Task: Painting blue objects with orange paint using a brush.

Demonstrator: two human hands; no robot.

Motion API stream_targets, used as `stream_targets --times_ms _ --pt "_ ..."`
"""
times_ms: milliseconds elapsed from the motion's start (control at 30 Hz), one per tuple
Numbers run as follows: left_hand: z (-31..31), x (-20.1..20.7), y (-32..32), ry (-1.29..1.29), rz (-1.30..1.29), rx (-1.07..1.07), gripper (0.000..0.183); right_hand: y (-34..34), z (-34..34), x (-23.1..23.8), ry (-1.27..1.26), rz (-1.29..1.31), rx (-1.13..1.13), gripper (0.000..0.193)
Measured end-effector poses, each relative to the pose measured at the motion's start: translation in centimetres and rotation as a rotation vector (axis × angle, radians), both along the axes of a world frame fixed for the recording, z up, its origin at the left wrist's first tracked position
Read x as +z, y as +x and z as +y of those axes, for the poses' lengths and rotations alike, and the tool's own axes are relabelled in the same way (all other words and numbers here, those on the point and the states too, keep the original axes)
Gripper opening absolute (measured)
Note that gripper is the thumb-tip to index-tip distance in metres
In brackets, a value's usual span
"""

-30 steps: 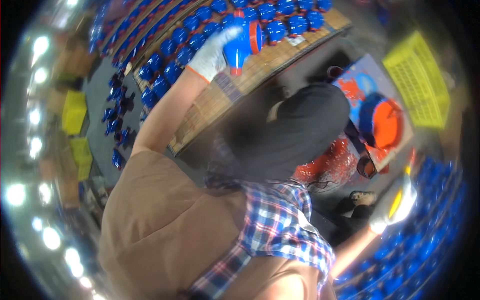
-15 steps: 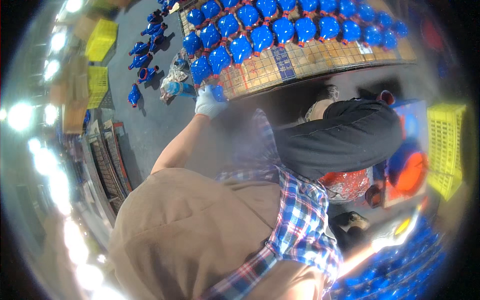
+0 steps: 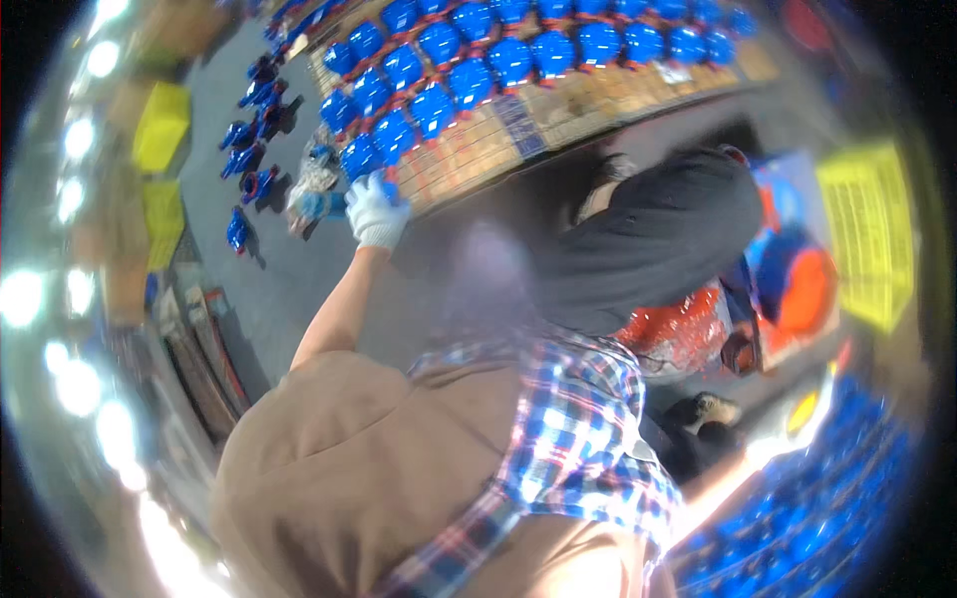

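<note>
My left hand (image 3: 378,209), in a white glove, is at the near left corner of a wire-topped rack (image 3: 454,174). Its fingers close round a glossy blue casting with red ends (image 3: 391,189), mostly hidden by the glove. Rows of similar blue castings (image 3: 511,62) stand on the rack just beyond. Off to the lower right, my right hand (image 3: 773,444), also gloved in white, grips a slim tool with a yellow part (image 3: 802,411) and a reddish tip. Glare and blur hide the tool's exact kind. Below that hand lie many more blue pieces (image 3: 797,528).
Several blue castings (image 3: 239,159) lie on the grey floor at left, beside a crumpled pale bag (image 3: 311,189). Yellow crates (image 3: 867,234) (image 3: 161,130) stand on both sides. An orange-red round surface (image 3: 805,289) and a red-smeared bucket (image 3: 678,334) are at right, near my black-trousered leg (image 3: 658,239).
The whole view has shifted, so the rack appears farther left and higher. My left hand stays at the rack's corner with the blue casting. My right hand still grips the tool.
</note>
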State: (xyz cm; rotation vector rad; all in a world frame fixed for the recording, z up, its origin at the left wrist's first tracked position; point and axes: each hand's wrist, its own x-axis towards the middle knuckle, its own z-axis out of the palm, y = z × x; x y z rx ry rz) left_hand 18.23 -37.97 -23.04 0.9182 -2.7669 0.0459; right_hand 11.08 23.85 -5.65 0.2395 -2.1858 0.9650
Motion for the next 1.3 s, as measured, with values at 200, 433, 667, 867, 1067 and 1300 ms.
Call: stream_targets --times_ms 200,433,667,867,1067,1300 --pt "4.9 -3.2 -6.9 0.244 0.315 -0.603 0.034 0.0 2.2 6.1 0.713 -0.592 -0.722 0.018" --pt "15.9 -2.2 -22.5 -0.355 0.582 -1.016 0.041 9.7 8.2 18.8 0.205 -0.144 -0.797 0.016" --pt "18.5 -0.1 -24.6 -0.343 0.451 -1.334 0.044 25.2 13.3 30.1 1.391 -0.450 -1.563 0.020" --pt "18.7 -4.1 -25.1 -0.082 0.495 -1.464 0.039 37.6 10.8 33.3 1.383 -0.721 -2.054 0.031" --pt "20.0 -6.4 -26.1 0.156 0.525 -1.517 0.035 39.3 12.0 30.8 1.316 -0.461 -1.886 0.030" --pt "22.9 -2.2 -26.5 0.495 0.636 -1.518 0.030 32.2 11.0 32.0 1.268 -0.292 -1.725 0.024"
